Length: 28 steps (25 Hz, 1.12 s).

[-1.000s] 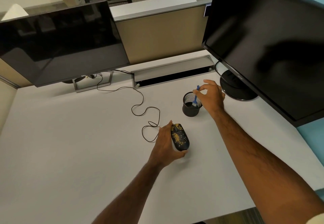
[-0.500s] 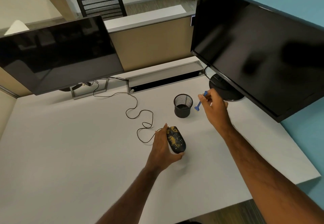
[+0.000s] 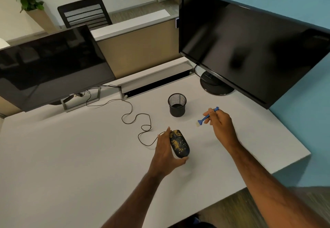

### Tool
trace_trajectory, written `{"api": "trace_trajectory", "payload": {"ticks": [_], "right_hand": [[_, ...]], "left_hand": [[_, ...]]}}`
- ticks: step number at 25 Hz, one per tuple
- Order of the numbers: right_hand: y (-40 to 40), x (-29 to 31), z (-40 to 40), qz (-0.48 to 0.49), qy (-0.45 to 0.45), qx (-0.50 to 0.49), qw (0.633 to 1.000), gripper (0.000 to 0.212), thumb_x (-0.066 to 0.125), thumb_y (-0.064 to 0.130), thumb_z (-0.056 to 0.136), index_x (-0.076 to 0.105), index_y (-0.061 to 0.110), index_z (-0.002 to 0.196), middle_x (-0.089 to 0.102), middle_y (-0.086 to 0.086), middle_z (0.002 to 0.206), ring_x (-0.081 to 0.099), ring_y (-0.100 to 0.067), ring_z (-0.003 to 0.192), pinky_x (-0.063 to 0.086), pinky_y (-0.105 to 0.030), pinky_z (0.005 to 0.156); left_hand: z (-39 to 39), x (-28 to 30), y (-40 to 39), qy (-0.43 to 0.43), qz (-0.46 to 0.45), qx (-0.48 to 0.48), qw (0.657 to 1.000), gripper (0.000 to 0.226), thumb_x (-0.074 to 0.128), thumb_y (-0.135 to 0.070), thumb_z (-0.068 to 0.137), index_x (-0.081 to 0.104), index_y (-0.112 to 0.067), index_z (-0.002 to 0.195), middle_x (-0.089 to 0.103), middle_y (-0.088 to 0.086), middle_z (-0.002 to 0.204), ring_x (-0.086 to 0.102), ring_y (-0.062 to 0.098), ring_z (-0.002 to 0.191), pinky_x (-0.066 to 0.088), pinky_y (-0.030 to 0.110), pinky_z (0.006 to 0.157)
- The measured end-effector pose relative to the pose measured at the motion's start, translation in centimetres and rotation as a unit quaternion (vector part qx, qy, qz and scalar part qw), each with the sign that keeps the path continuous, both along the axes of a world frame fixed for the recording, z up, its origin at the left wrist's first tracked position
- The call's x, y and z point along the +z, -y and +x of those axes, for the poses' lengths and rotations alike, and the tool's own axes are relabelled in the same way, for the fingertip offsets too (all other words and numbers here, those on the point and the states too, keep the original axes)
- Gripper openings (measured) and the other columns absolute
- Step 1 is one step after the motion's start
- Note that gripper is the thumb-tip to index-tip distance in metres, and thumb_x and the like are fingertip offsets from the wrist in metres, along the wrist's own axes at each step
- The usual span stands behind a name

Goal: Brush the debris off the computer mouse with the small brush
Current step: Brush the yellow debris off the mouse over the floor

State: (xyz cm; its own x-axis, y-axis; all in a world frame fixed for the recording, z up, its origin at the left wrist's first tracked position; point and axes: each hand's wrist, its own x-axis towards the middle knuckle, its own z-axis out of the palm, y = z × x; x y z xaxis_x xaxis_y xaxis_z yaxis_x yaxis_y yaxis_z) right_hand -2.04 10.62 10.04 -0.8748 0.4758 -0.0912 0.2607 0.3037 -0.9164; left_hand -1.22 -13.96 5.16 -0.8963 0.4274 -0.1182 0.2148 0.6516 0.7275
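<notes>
A black computer mouse (image 3: 179, 143) speckled with yellow debris lies on the white desk (image 3: 71, 156). My left hand (image 3: 165, 153) grips its left side and rear. Its thin black cable (image 3: 135, 118) snakes back toward the left monitor. My right hand (image 3: 221, 122) is to the right of the mouse, above the desk, pinching a small blue brush (image 3: 207, 116). The brush's pale bristle end points down-left, toward the mouse but well apart from it.
A black mesh pen cup (image 3: 177, 105) stands behind the mouse, left of the brush. Two dark monitors stand at the back: one on the left (image 3: 50, 67), one on the right (image 3: 250, 45). A grey cable tray (image 3: 155, 83) runs between them. The desk's right edge (image 3: 292, 160) is near.
My right hand lifted the blue brush out of the mesh cup and carried it right and nearer, bristles now pointing down-left. My left hand stays on the mouse.
</notes>
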Motion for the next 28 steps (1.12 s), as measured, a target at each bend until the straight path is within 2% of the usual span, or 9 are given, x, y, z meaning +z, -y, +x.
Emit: {"api": "trace_trajectory", "payload": {"ticks": [3, 6, 8, 10, 14, 18, 23, 28], "right_hand": [[0.3, -0.1, 2.1, -0.032, 0.0, -0.042, 0.999, 0.033, 0.044, 0.031, 0.111, 0.069, 0.012, 0.1, 0.072, 0.001, 0.083, 0.066, -0.013, 0.078, 0.052, -0.025, 0.076], [0.5, -0.2, 4.5, -0.059, -0.023, -0.065, 0.996, 0.03, 0.051, 0.028, 0.109, 0.068, 0.006, 0.1, 0.074, -0.004, 0.082, 0.07, -0.018, 0.078, 0.057, -0.03, 0.082], [0.7, -0.3, 6.3, -0.071, -0.038, -0.073, 0.994, 0.028, 0.057, 0.025, 0.107, 0.068, 0.0, 0.102, 0.074, -0.006, 0.082, 0.07, -0.018, 0.078, 0.057, -0.035, 0.087], [0.9, -0.3, 8.2, -0.075, -0.044, -0.079, 0.993, 0.025, 0.059, 0.025, 0.105, 0.067, 0.002, 0.104, 0.075, -0.005, 0.082, 0.07, -0.014, 0.077, 0.058, -0.035, 0.087], [1.6, 0.6, 11.9, -0.079, -0.046, -0.108, 0.99, 0.018, 0.058, 0.027, 0.106, 0.066, 0.011, 0.104, 0.075, -0.004, 0.082, 0.069, -0.01, 0.075, 0.055, -0.026, 0.08], [1.8, 1.7, 15.8, -0.063, -0.052, -0.147, 0.986, 0.023, 0.055, 0.029, 0.107, 0.065, 0.009, 0.105, 0.075, -0.01, 0.086, 0.068, -0.008, 0.073, 0.053, -0.015, 0.072], [0.0, 2.2, 20.5, -0.061, -0.061, -0.203, 0.975, 0.021, 0.053, 0.031, 0.108, 0.065, 0.014, 0.104, 0.075, -0.007, 0.087, 0.068, -0.01, 0.076, 0.052, -0.018, 0.072], [-2.6, 1.9, 24.8, -0.069, -0.082, -0.241, 0.965, 0.028, 0.048, 0.023, 0.111, 0.065, 0.001, 0.106, 0.072, -0.01, 0.084, 0.065, -0.009, 0.072, 0.05, -0.014, 0.068]], "left_hand": [[0.0, 0.4, 0.0, -0.008, -0.003, -0.038, 0.999, 0.131, 0.087, -0.062, 0.067, 0.007, -0.022, 0.163, 0.029, -0.002, 0.155, 0.017, -0.007, 0.132, 0.011, -0.005, 0.103], [0.0, 0.6, -0.2, -0.024, 0.006, -0.072, 0.997, 0.13, 0.086, -0.062, 0.069, 0.008, -0.019, 0.163, 0.03, -0.002, 0.155, 0.013, -0.007, 0.134, 0.007, -0.001, 0.109], [0.3, 0.8, -0.4, -0.03, 0.018, -0.092, 0.995, 0.13, 0.085, -0.063, 0.069, 0.007, -0.02, 0.163, 0.03, -0.003, 0.155, 0.013, -0.007, 0.134, 0.012, 0.006, 0.114], [0.9, 0.8, -0.6, -0.034, 0.035, -0.11, 0.993, 0.129, 0.086, -0.062, 0.069, 0.008, -0.019, 0.163, 0.03, -0.002, 0.154, 0.016, -0.006, 0.135, 0.015, 0.004, 0.111], [2.7, 0.7, -1.3, -0.038, 0.059, -0.142, 0.987, 0.128, 0.086, -0.062, 0.068, 0.011, -0.016, 0.162, 0.031, -0.003, 0.152, 0.023, -0.001, 0.136, 0.018, 0.004, 0.11], [4.7, 0.9, -2.6, -0.04, 0.072, -0.185, 0.979, 0.128, 0.085, -0.063, 0.068, 0.011, -0.017, 0.162, 0.032, -0.005, 0.15, 0.024, 0.0, 0.136, 0.025, 0.012, 0.112], [7.4, 1.3, -5.3, -0.033, 0.072, -0.236, 0.969, 0.128, 0.085, -0.063, 0.068, 0.009, -0.019, 0.162, 0.031, -0.007, 0.148, 0.026, 0.003, 0.135, 0.03, 0.021, 0.113], [10.7, 1.6, -9.0, -0.036, 0.077, -0.269, 0.959, 0.129, 0.087, -0.058, 0.067, 0.013, -0.013, 0.162, 0.032, -0.013, 0.142, 0.032, 0.012, 0.139, 0.034, 0.029, 0.116]]}}
